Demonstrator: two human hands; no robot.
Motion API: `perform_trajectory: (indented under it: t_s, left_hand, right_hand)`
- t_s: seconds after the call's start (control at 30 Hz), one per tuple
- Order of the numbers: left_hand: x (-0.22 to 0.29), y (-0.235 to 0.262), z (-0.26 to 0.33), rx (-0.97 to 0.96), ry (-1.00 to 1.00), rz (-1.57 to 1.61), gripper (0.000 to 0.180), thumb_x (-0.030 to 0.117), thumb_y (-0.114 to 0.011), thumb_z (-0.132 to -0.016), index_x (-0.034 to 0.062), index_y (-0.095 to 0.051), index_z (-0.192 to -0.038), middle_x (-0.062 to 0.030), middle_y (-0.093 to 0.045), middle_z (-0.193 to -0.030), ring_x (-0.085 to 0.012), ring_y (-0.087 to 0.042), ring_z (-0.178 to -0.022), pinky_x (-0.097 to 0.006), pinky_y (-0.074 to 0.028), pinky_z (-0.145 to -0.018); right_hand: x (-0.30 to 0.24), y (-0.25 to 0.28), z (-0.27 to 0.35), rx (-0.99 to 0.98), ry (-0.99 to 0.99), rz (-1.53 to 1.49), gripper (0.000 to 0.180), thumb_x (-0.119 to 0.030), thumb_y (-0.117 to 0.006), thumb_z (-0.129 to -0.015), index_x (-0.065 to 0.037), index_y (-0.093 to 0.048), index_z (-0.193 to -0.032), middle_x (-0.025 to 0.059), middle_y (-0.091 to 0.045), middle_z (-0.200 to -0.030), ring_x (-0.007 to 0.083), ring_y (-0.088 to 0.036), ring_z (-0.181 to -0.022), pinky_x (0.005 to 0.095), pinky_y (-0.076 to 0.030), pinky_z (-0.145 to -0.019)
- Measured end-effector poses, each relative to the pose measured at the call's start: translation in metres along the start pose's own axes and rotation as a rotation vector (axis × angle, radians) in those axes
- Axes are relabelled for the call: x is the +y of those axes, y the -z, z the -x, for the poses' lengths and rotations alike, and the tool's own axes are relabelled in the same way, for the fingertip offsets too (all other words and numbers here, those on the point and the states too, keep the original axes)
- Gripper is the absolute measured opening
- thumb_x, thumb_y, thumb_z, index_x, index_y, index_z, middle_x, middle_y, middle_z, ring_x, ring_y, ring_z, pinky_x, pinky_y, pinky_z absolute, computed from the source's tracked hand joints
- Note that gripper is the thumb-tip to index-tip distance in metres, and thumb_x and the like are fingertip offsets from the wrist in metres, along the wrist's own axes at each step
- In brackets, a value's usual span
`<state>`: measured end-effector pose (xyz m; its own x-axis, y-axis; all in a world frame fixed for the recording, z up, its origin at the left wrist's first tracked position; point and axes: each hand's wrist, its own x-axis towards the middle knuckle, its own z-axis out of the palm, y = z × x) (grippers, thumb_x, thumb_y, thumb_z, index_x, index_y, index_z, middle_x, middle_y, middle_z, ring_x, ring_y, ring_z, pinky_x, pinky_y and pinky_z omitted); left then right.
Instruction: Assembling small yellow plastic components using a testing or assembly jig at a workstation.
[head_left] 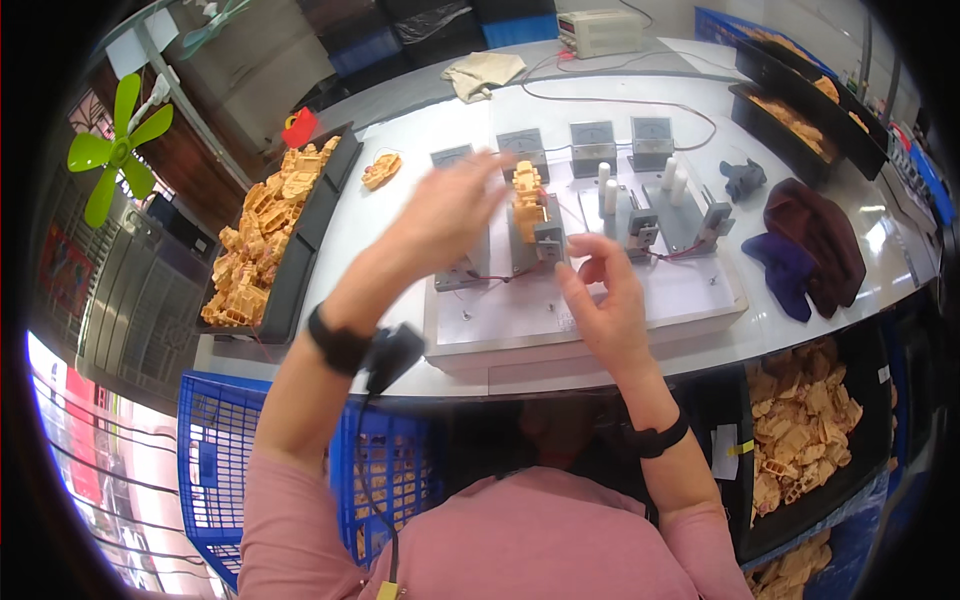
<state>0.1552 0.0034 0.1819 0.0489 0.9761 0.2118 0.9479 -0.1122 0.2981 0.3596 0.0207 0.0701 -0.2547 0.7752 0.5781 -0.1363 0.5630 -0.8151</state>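
While both hands reach around one gray stand (521,258), it seems best to keep the tan plastic part (527,195) straight and go gently with the small gray block (548,243), so nothing slips. The left hand (440,215) is blurry; its fingers look stretched out, but I cannot tell if they touch the part. The right hand (612,320) has its thumb and pointing finger curved and apart, with nothing seen between them. The part sits on the stand, just right of the left fingers, and left of and farther out than the right ones. The block is just beside the right fingers. A black bin (312,235) of more tan parts lies well left of all the fingers.
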Motion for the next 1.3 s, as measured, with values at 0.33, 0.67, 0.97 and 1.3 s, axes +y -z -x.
perform_trajectory:
  t_s: [0.33, 0.67, 0.97, 1.3]
  left_hand:
    - [-0.121, -0.012, 0.183, 0.419, 0.349, -0.013, 0.058, 0.021, -0.055, -0.099, -0.0007, -0.034, -0.149, -0.0193, -0.042, -0.147, -0.0295, -0.047, -0.127, -0.039, -0.037, -0.109]
    - [-0.13, -0.103, 0.208, 0.339, 0.441, -0.119, 0.064, 0.023, -0.058, -0.096, 0.0008, -0.031, -0.149, -0.0235, -0.039, -0.146, -0.039, -0.035, -0.137, -0.046, -0.027, -0.114]
    - [-0.132, -0.111, 0.204, 0.322, 0.451, -0.329, 0.057, 0.026, -0.063, -0.091, 0.0128, -0.046, -0.144, -0.0202, -0.045, -0.143, -0.0389, -0.042, -0.131, -0.047, -0.033, -0.111]
    - [-0.126, -0.115, 0.203, 0.33, 0.555, -0.502, 0.056, 0.035, -0.054, -0.097, 0.02, -0.038, -0.149, -0.0165, -0.039, -0.148, -0.0367, -0.034, -0.139, -0.057, -0.028, -0.112]
  right_hand:
    - [-0.003, -0.005, -0.001, -0.114, 0.065, 0.184, 0.008, -0.006, -0.068, -0.085, -0.002, -0.063, -0.091, 0.0093, -0.059, -0.087, 0.0252, -0.058, -0.074, 0.0349, -0.047, -0.067]
    - [0.002, -0.01, 0.002, -0.243, 0.126, 0.433, 0.009, -0.009, -0.072, -0.082, -0.007, -0.064, -0.086, 0.0059, -0.059, -0.081, 0.0246, -0.057, -0.071, 0.0374, -0.044, -0.07]
    - [-0.004, -0.013, 0.001, -0.406, 0.119, 0.581, 0.008, -0.009, -0.07, -0.084, -0.005, -0.065, -0.088, 0.0088, -0.062, -0.089, 0.0266, -0.058, -0.086, 0.0363, -0.044, -0.082]
    - [0.002, -0.011, 0.007, -0.526, 0.164, 0.477, 0.009, -0.01, -0.065, -0.091, -0.002, -0.063, -0.093, 0.0095, -0.06, -0.092, 0.0242, -0.058, -0.083, 0.034, -0.048, -0.071]
